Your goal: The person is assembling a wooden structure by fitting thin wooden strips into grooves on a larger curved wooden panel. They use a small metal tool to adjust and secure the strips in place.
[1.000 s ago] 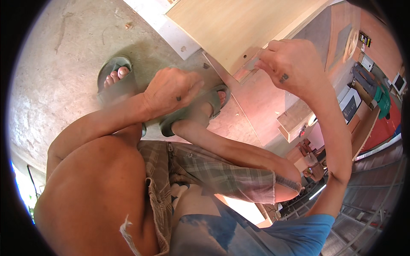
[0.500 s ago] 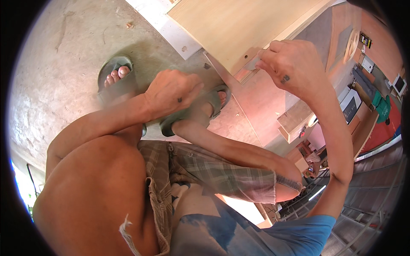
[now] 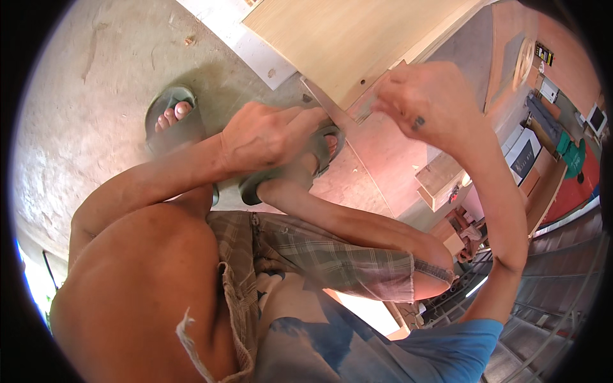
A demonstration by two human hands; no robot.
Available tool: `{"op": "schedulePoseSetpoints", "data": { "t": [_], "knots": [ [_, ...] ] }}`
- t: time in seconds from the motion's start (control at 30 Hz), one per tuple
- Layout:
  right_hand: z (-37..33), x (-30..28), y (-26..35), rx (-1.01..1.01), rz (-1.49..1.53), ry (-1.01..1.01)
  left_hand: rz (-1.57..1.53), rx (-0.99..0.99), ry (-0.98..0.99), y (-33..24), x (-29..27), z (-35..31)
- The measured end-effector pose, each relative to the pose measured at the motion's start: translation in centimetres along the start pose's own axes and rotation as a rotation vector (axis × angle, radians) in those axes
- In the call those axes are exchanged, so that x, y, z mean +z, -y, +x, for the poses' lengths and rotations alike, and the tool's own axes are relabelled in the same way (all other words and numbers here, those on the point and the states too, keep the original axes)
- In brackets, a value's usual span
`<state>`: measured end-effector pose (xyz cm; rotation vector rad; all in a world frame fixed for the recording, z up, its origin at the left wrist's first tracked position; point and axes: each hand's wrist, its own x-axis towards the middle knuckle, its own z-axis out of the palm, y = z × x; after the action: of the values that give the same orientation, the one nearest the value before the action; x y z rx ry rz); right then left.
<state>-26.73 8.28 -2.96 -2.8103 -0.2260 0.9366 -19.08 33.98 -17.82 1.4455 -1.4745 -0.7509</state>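
Note:
My left hand [image 3: 271, 135] is closed over the right sandal, fingers curled and thumb side toward the other hand. What it grips, if anything, is too small or hidden to name. My right hand [image 3: 429, 105] is pinched closed beside the near corner of a pale wooden panel [image 3: 345, 41]. Blur covers its fingertips, so I cannot make out what lies between them. The panel has a small dark hole near that corner. A gap separates my two hands.
My sandalled feet [image 3: 174, 118] rest on the stained concrete floor [image 3: 108, 83]. A white board [image 3: 255, 54] lies along the panel's left side. To the right stand a small wooden box [image 3: 440, 179], a white carton [image 3: 523, 153] and a green cloth [image 3: 570, 155].
My left hand has shifted slightly right, its fingers reaching further toward the other hand. My right hand has moved slightly left and down, still closed. The panel appears slightly further left.

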Motion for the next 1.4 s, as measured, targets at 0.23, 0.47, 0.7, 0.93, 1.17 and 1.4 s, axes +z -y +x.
{"op": "schedulePoseSetpoints", "data": {
  "t": [0.23, 0.47, 0.7, 0.93, 1.17, 1.4],
  "knots": [
    [-6.6, -2.2, 1.5, 0.135, 0.213, 0.013, -0.163, -0.341, 0.422, -3.1, 0.3, 6.4],
    [-8.3, -1.4, 3.0, 0.326, 0.195, -0.186, -0.259, -0.368, 0.296, -3.1, 1.5, 5.4],
    [-2.7, -2.5, -0.2, 0.087, -0.272, -0.17, -0.064, -0.169, 0.607, -2.4, -0.1, 1.2],
    [-0.8, -1.8, -1.3, -0.05, -0.344, 0.032, 0.034, -0.123, 0.5, -0.5, 1.0, -2.1],
    [-1.0, 0.7, -1.4, -0.099, -0.227, -0.025, 0.049, -0.104, 0.496, -0.7, 0.8, -1.8],
    [-0.5, 0.0, -2.4, -0.129, -0.278, 0.0, 0.054, -0.134, 0.53, -0.8, 0.5, -1.6]
  ]
}}
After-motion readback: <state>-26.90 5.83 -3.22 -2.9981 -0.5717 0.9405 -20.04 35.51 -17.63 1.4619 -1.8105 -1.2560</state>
